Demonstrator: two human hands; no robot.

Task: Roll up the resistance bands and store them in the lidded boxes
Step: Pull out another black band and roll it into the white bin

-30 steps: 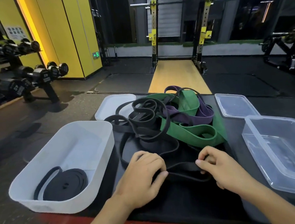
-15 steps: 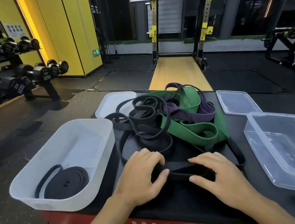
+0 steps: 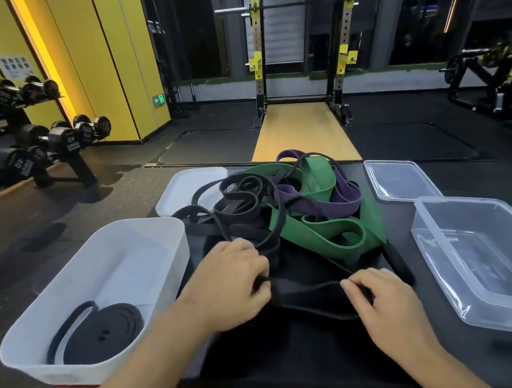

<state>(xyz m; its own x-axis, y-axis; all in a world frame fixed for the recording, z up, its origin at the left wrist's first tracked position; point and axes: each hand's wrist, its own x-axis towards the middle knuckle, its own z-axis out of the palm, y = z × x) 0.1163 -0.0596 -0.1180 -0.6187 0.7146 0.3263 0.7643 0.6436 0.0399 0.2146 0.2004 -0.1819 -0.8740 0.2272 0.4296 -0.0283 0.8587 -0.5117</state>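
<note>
A tangled heap of resistance bands lies on a black padded platform (image 3: 293,351): several black bands (image 3: 240,201), a wide green band (image 3: 332,233) and a purple band (image 3: 345,198). My left hand (image 3: 232,285) and my right hand (image 3: 381,300) both pinch a thin black band (image 3: 309,288) stretched between them at the near side of the heap. A white box (image 3: 166,242) at the left holds one rolled black band (image 3: 103,334). A clear box (image 3: 484,266) stands at the right with nothing in it.
A white lid (image 3: 183,191) lies behind the white box and a clear lid (image 3: 399,178) behind the clear box. A dumbbell rack (image 3: 28,152) stands far left, a squat rack (image 3: 299,66) with a wooden floor strip straight ahead, and yellow cabinets at the back left.
My hands have moved apart along the thin black band, the right hand sliding toward the right and nearer to me. The band now lies stretched between them.
</note>
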